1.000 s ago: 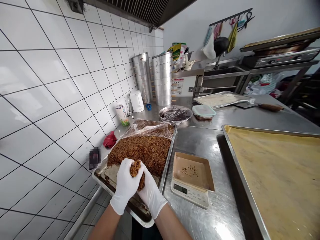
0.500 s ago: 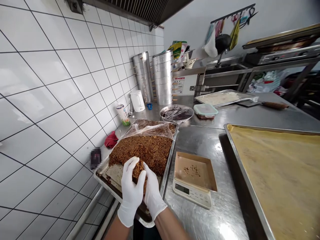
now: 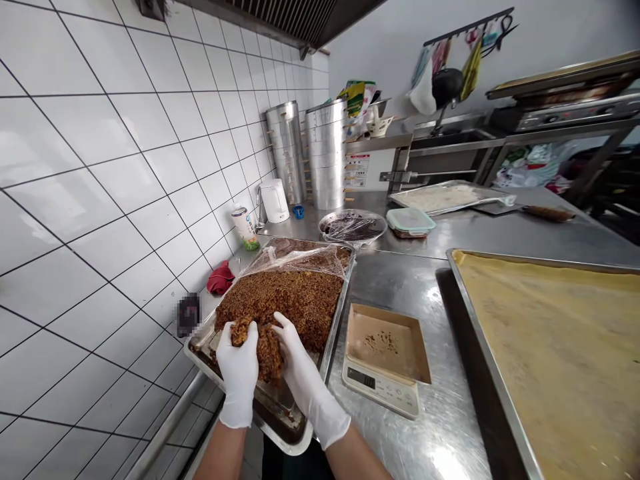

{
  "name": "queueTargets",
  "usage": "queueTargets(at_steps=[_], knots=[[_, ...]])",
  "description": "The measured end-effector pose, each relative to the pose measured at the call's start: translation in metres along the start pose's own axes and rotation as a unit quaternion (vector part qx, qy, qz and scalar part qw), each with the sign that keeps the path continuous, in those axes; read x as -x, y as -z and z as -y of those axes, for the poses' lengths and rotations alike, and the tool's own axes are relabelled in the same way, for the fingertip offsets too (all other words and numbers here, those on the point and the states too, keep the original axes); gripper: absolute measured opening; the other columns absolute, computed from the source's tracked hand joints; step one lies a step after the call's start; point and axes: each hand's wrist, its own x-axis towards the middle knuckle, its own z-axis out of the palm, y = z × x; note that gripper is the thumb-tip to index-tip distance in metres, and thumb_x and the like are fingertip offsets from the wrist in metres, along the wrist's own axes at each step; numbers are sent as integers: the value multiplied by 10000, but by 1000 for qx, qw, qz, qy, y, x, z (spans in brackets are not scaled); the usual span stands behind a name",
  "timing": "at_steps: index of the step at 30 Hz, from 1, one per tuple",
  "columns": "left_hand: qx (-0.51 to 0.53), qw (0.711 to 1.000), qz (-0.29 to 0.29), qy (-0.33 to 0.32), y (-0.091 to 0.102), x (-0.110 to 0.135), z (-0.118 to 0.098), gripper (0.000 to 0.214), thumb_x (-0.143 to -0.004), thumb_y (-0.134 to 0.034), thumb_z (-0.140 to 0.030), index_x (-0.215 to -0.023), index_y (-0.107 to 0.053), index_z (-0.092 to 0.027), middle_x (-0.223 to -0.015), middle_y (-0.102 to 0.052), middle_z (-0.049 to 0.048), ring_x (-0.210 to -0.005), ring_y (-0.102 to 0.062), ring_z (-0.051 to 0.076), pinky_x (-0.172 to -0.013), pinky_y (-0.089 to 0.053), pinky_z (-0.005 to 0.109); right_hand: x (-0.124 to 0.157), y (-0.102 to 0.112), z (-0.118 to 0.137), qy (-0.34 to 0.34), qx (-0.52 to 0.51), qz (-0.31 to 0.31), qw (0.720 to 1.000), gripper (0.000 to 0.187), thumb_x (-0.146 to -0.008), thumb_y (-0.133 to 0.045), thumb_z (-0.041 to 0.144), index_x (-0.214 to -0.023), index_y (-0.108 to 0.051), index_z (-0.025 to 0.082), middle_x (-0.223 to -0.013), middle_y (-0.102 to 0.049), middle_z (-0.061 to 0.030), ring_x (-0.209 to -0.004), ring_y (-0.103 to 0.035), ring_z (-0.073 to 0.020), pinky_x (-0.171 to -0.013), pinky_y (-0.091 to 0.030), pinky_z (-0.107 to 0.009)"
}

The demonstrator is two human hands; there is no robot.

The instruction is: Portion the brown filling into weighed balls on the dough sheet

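Note:
My left hand point(image 3: 237, 377), in a white glove, grips a small clump of brown, grainy crumb mixture point(image 3: 242, 331). My gloved right hand point(image 3: 304, 385) curls around a larger clump point(image 3: 269, 355) just to the right; its inner fingers are partly hidden by the mixture. Both hands are over the near end of a metal tray point(image 3: 295, 437). A thick bed of the same mixture point(image 3: 280, 293) fills the tray's middle and far part, with clear plastic film point(image 3: 300, 260) over its far end. Right of the tray, a digital kitchen scale point(image 3: 383, 392) bears a shallow cardboard box point(image 3: 363, 323) with loose crumbs.
A large tray lined with a yellow sheet point(image 3: 565, 340) lies at the right. Behind are a film-covered bowl point(image 3: 353, 228), a lidded glass container point(image 3: 410, 222), a white kettle point(image 3: 275, 201) and tall metal cylinders point(image 3: 325, 157). A tiled wall point(image 3: 125, 220) borders the left.
My hands, pressed together around one clump before, have moved apart. The mixture is now split in two portions, and my left hand has shifted left.

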Motion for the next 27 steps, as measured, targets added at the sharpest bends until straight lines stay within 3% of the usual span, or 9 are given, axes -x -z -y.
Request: queueTargets(at_steps=[3,7,10,12,15,19,24,27], knots=[[29,999,15,35,-1,1,3,403,-834,-667,-478,-1128,-648,-203,-1159,-738,108,-1032,-701,244,-945,-543,399,5,-5,-7,69,40,3,997,638,-709,-846,364,-1303,-615,333,-1452,-581,3,-1386,-460,-211,-1190,-305,-347],[70,990,108,53,1,15,0,476,-891,-581,-489,-1288,-571,-227,-1293,-684,101,-1179,-653,252,-992,-538,398,-3,-7,-19,109,48,-35,992,386,-755,-793,326,-1122,-706,244,-1179,-735,-35,-1130,-638,-231,-1078,-435,-382],[56,984,160,60,2,26,-7,539,-950,-484,-505,-1418,-436,-242,-1453,-555,117,-1345,-526,255,-1111,-455,434,-11,-5,-26,129,34,-87,987,222,-766,-778,343,-940,-716,219,-949,-760,-6,-942,-666,-200,-951,-497,-341],[4,986,165,26,3,31,-14,510,-977,-435,-501,-1421,-417,-252,-1463,-525,120,-1378,-479,254,-1171,-378,474,-15,-3,-30,129,23,-111,985,194,-763,-778,343,-885,-716,204,-895,-761,-9,-883,-667,-196,-888,-518,-328],[-61,982,176,-35,4,30,-22,465,-989,-411,-490,-1394,-448,-267,-1442,-517,114,-1382,-453,262,-1196,-321,521,-18,-1,-30,122,3,-131,984,233,-753,-777,328,-930,-736,184,-946,-777,-43,-884,-683,-217,-858,-542,-345],[-71,972,215,-67,13,15,-20,509,-975,-465,-463,-1457,-407,-308,-1536,-437,80,-1448,-369,256,-1237,-245,528,-19,-1,-25,123,-28,-133,983,371,-725,-792,280,-1074,-721,176,-1088,-773,-70,-1011,-692,-248,-943,-541,-367],[45,954,277,-105,28,-8,-16,539,-961,-489,-426,-1468,-425,-256,-1551,-445,103,-1405,-451,269,-1195,-353,484,-21,-2,-26,79,-68,-135,985,547,-695,-809,264,-1215,-649,201,-1128,-769,-62,-1028,-707,-264,-951,-554,-400],[79,932,334,-119,34,-9,-14,556,-940,-518,-408,-1465,-444,-241,-1540,-471,106,-1422,-437,286,-1221,-313,494,-18,-5,-24,27,-79,-124,989,525,-702,-807,292,-1197,-665,191,-1099,-778,-75,-998,-720,-269,-938,-563,-405]])
